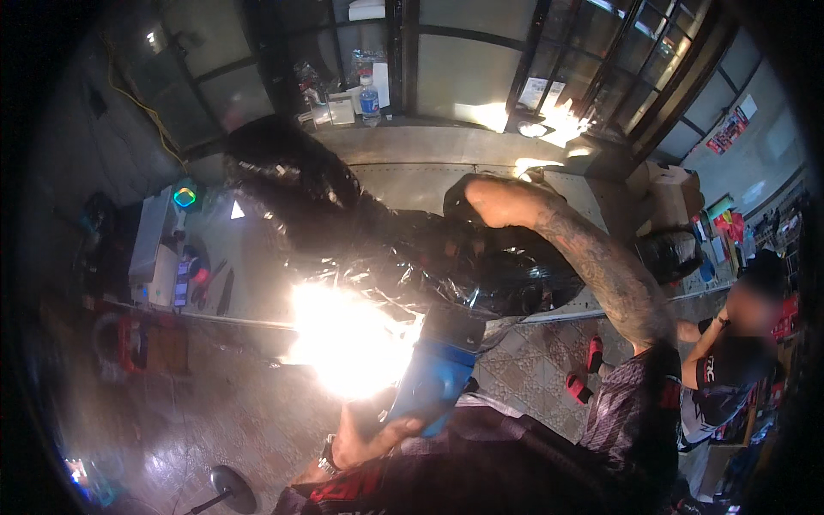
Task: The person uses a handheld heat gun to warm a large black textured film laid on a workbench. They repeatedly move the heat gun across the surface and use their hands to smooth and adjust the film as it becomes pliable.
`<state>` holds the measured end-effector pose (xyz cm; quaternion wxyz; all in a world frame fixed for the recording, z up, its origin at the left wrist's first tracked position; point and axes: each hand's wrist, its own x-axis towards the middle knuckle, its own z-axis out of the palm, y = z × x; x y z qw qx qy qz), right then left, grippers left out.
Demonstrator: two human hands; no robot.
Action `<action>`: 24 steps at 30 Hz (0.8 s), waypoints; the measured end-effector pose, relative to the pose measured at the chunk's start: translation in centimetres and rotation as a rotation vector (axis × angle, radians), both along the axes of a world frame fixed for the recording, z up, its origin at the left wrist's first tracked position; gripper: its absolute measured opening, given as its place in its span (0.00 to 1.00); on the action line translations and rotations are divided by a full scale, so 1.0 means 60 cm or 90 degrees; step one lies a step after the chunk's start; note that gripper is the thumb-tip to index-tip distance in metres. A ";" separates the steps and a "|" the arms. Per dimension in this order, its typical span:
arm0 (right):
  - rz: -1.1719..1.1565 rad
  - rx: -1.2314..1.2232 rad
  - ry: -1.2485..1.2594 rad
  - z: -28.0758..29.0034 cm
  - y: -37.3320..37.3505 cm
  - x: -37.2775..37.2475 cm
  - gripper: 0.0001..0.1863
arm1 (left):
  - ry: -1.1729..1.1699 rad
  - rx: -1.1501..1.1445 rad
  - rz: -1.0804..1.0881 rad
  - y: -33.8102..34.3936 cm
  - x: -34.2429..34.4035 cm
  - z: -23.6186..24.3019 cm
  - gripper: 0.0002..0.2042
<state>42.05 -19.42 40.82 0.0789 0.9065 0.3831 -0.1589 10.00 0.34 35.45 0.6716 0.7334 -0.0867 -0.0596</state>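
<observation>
A long, glossy black piece (421, 253), seemingly wrapped in wrinkled plastic, stretches across the middle over a pale worktable (257, 283). Its left end rises in a rounded hump. My left hand (399, 427), with a watch at the wrist, grips the lower end of a blue box-shaped thing with a black top (436, 378); its exact kind is unclear. An intense white-yellow glare (352, 339) beside it hides that part of the black piece. My right hand (505, 202) looks curled at the far side of the black piece, next to a dark rounded shape. Its fingertips are hidden.
A water bottle (369, 101) stands on the ledge by the windows. At the table's left lie a white box (154, 249) and a small glowing speaker-like thing (184, 196). Another person (730, 369) is at the right, near shelves. A round black stand (233, 489) is low left.
</observation>
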 end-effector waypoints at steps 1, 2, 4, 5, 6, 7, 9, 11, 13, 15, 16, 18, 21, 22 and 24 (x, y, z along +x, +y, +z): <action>-0.039 0.061 -0.001 0.006 -0.005 -0.007 0.16 | 0.087 -0.046 0.082 -0.011 -0.002 -0.006 0.18; -0.057 0.116 -0.031 0.023 -0.014 -0.022 0.16 | 0.073 -0.086 0.078 -0.015 -0.003 -0.012 0.10; -0.144 0.150 -0.044 0.072 -0.014 -0.065 0.17 | 0.121 -0.001 0.137 -0.040 0.007 -0.035 0.04; -0.187 0.189 -0.027 0.104 -0.019 -0.093 0.27 | 0.145 0.223 0.114 -0.045 0.015 -0.047 0.03; -0.140 0.317 -0.065 0.126 -0.026 -0.130 0.33 | 0.011 0.096 0.189 -0.058 0.025 -0.060 0.04; -0.112 0.439 -0.094 0.137 -0.034 -0.169 0.39 | -0.024 -0.008 0.232 -0.071 0.036 -0.074 0.06; -0.011 0.348 -0.194 0.132 -0.037 -0.219 0.39 | -0.046 -0.097 0.327 -0.089 0.069 -0.094 0.09; -0.024 0.248 -0.287 0.081 -0.021 -0.215 0.39 | -0.139 -0.146 0.373 -0.101 0.108 -0.101 0.12; -0.074 0.174 -0.308 0.025 -0.009 -0.155 0.41 | -0.113 0.041 0.370 -0.095 0.149 -0.103 0.17; -0.045 0.274 -0.359 -0.021 -0.011 -0.087 0.39 | -0.107 0.113 0.252 -0.067 0.186 -0.110 0.23; -0.031 0.313 -0.372 -0.039 -0.011 -0.060 0.38 | -0.088 0.072 0.265 -0.066 0.196 -0.121 0.23; 0.012 0.313 -0.401 -0.056 -0.011 -0.015 0.36 | -0.066 0.061 0.340 -0.075 0.193 -0.154 0.25; -0.048 0.270 -0.328 -0.052 0.001 0.009 0.33 | 0.074 0.109 0.327 -0.068 0.137 -0.206 0.28; -0.048 0.278 -0.298 -0.048 0.009 0.006 0.33 | 0.096 0.091 0.336 -0.068 0.122 -0.217 0.28; -0.067 0.217 -0.310 -0.044 0.026 -0.004 0.32 | 0.084 0.297 0.317 -0.064 0.101 -0.222 0.28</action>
